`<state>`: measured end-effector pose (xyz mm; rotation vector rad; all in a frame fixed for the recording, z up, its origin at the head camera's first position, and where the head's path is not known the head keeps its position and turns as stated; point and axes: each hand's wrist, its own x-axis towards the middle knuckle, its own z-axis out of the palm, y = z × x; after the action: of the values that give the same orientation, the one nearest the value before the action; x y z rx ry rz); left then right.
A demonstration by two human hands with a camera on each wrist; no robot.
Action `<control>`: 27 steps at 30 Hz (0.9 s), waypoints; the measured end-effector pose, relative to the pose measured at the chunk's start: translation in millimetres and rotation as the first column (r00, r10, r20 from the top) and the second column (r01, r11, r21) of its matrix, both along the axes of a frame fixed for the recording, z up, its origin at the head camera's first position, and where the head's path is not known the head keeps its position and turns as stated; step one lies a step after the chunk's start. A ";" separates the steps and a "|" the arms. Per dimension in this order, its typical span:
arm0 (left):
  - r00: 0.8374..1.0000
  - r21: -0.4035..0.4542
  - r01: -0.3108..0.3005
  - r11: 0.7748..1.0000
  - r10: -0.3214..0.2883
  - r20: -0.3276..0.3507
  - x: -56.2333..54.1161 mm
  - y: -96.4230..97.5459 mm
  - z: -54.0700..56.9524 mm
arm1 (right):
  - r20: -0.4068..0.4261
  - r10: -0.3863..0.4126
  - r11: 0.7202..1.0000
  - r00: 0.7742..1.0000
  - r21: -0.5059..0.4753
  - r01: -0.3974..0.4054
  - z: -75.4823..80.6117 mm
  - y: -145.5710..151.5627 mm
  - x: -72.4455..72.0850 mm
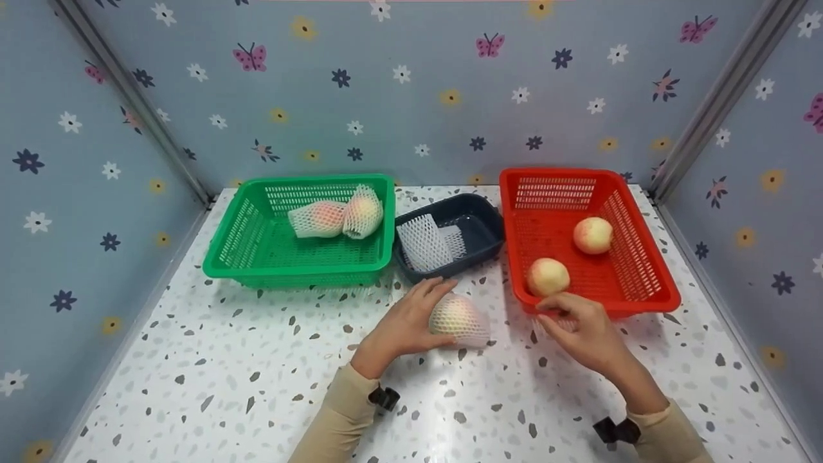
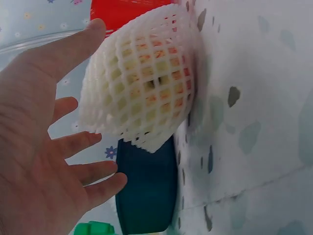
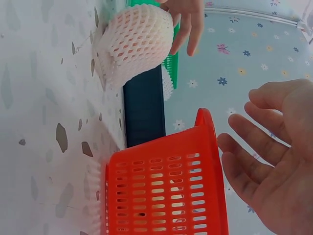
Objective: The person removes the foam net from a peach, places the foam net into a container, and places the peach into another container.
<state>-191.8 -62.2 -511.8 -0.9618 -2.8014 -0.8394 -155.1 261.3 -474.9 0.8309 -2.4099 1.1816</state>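
A peach in a white foam net (image 1: 460, 319) lies on the speckled table in front of the dark basin. Beside it my left hand (image 1: 411, 321) is spread, thumb tip right at the net in the left wrist view and the other fingers relaxed. My right hand (image 1: 588, 331) hovers at the front rim of the red basket (image 1: 649, 305), fingers loosely bent with nothing between them. Just past its fingertips, a bare peach (image 1: 548, 277) sits in the basket's front left corner. Farther back in the same basket is another bare peach (image 1: 593, 235).
To the left stands a green basket (image 1: 222, 267) holding two netted peaches (image 1: 364, 212). Between the baskets, a dark blue basin (image 1: 479, 235) contains white foam nets (image 1: 424, 244). Patterned panels (image 1: 411, 96) wall the table at the back and both sides.
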 end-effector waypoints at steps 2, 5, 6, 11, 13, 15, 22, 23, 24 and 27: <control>0.999 0.017 0.001 1.000 -0.002 0.038 -1.8 2.9 -2.0 | -0.013 -0.001 1.000 1.000 0.001 0.001 -0.6 0.2 -0.3; 0.996 0.039 -0.006 0.999 0.003 0.094 -2.6 6.3 -5.6 | -0.037 0.004 1.000 0.999 0.003 -0.004 -1.8 -0.2 -0.3; 0.994 0.044 -0.012 0.999 0.007 0.114 -2.5 7.0 -6.8 | -0.044 0.006 1.000 0.999 0.003 -0.006 -2.3 -0.4 -0.3; 0.987 0.052 -0.015 0.999 0.006 0.161 -1.2 9.1 -11.8 | -0.052 0.005 1.000 0.999 -0.002 -0.005 -4.3 -2.0 0.5; 0.986 0.063 0.000 0.998 -0.010 0.166 -0.2 9.5 -13.7 | -0.045 0.005 1.000 0.999 -0.005 -0.006 -4.9 -2.7 1.4; 0.984 0.078 0.006 0.997 -0.020 0.179 1.1 9.6 -15.5 | -0.039 0.008 1.000 0.999 -0.004 -0.008 -5.4 -3.6 2.5; 0.978 0.126 -0.016 0.992 -0.010 0.207 0.0 10.3 -21.0 | -0.030 0.017 1.000 0.999 0.010 -0.016 -8.9 -7.9 3.9; 0.978 0.127 -0.020 0.992 -0.007 0.206 -0.4 10.1 -21.9 | -0.028 0.019 1.000 0.999 0.012 -0.019 -10.0 -8.5 3.8; 0.978 0.130 -0.025 0.991 -0.003 0.208 -0.9 9.8 -22.7 | -0.019 0.019 1.000 1.000 0.014 -0.018 -11.0 -8.9 3.5; 0.979 0.149 -0.031 0.988 0.000 0.204 -1.6 8.5 -23.3 | -0.012 0.022 1.000 1.000 0.020 -0.022 -14.3 -10.4 2.9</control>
<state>-193.4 -53.7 -535.1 -0.8755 -2.8527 -1.1926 -152.2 250.9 -489.2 0.8708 -2.4122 1.1587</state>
